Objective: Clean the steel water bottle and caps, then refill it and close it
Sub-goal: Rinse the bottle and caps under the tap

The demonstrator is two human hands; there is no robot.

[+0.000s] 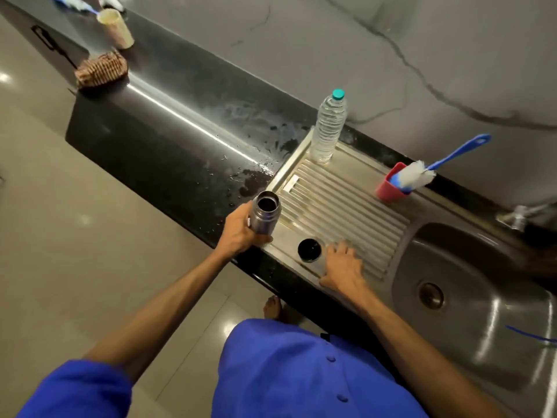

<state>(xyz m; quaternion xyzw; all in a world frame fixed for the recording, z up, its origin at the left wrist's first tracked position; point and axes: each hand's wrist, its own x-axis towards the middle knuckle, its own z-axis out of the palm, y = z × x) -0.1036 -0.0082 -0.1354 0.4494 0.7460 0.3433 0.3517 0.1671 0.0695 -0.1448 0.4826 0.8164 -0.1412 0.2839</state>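
My left hand (241, 230) grips the steel water bottle (265, 215), which stands upright and uncapped at the near left corner of the ribbed steel drainboard (355, 206). A round black cap (309, 249) lies on the drainboard just right of the bottle. Beside that cap, my right hand (343, 267) rests on the drainboard with fingers spread flat, holding nothing. A clear plastic water bottle (328, 125) with a teal lid stands at the drainboard's far corner.
A red cup (388, 188) holding a blue-handled bottle brush (422, 175) sits at the drainboard's back edge. The sink basin (482, 297) and tap (521, 215) lie to the right. The black counter (168, 131) is wet near the drainboard; a scrub brush (101, 70) and beige tumbler (116, 28) lie far left.
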